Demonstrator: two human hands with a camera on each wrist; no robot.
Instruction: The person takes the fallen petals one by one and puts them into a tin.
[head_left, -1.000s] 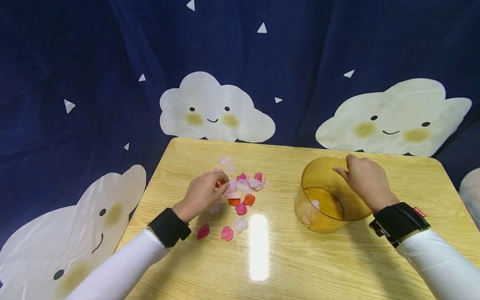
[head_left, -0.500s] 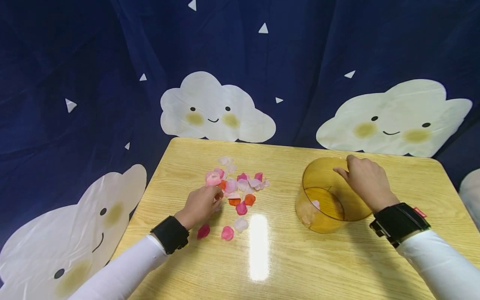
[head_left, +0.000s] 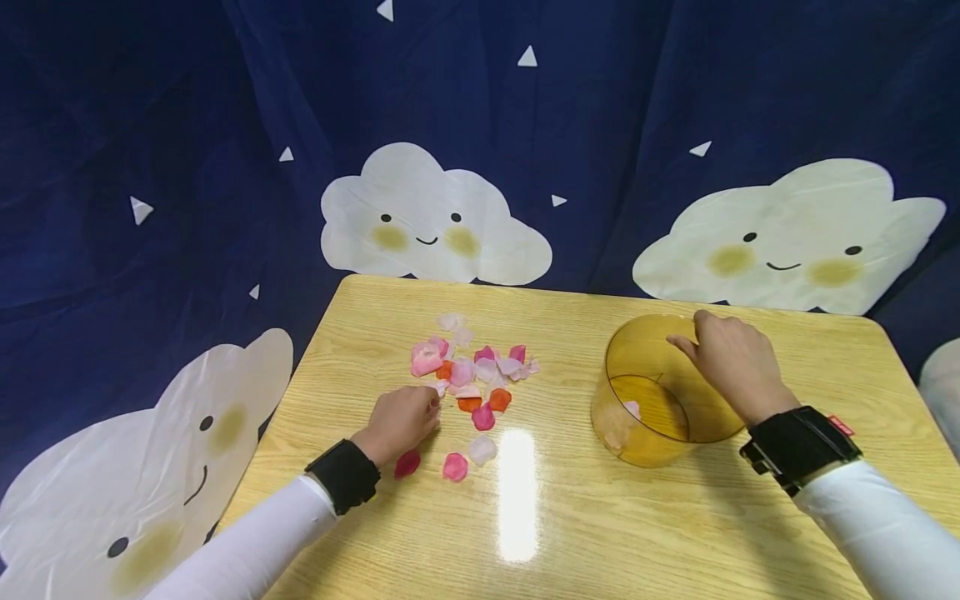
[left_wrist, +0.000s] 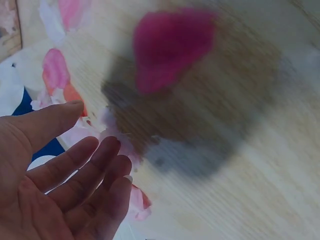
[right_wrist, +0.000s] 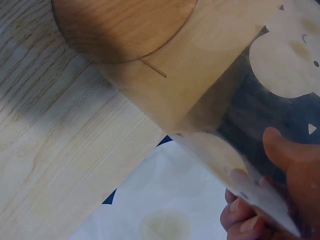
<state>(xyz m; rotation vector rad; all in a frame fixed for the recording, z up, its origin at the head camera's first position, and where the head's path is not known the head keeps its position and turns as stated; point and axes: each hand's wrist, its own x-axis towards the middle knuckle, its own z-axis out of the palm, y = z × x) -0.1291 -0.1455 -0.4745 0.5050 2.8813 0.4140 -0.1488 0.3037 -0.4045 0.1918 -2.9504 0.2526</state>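
In the head view my left hand point(head_left: 400, 423) hovers over or rests at the near-left side of a scatter of artificial petals point(head_left: 462, 372) in pink, white and orange. A crimson petal point(head_left: 407, 463) lies just below it, and appears blurred in the left wrist view. There my left fingers point(left_wrist: 75, 182) bend loosely, with the thumb apart and nothing visibly held. My right hand point(head_left: 733, 364) grips the rim of a transparent amber cylindrical container point(head_left: 630, 446). The right wrist view has its thumb point(right_wrist: 282, 150) inside the wall and the other fingers outside. Pale petals point(head_left: 632, 408) show in the container.
A light wooden table point(head_left: 600, 533) bears everything, with a bright light reflection near its middle. Loose petals, one pink point(head_left: 454, 467) and one white point(head_left: 482, 450), lie in front of the heap. Behind hangs a dark blue curtain point(head_left: 585, 108) with smiling clouds.
My left hand has drawn back from the heap towards the near side, uncovering pink and orange petals. The right hand and the container have stayed in place.
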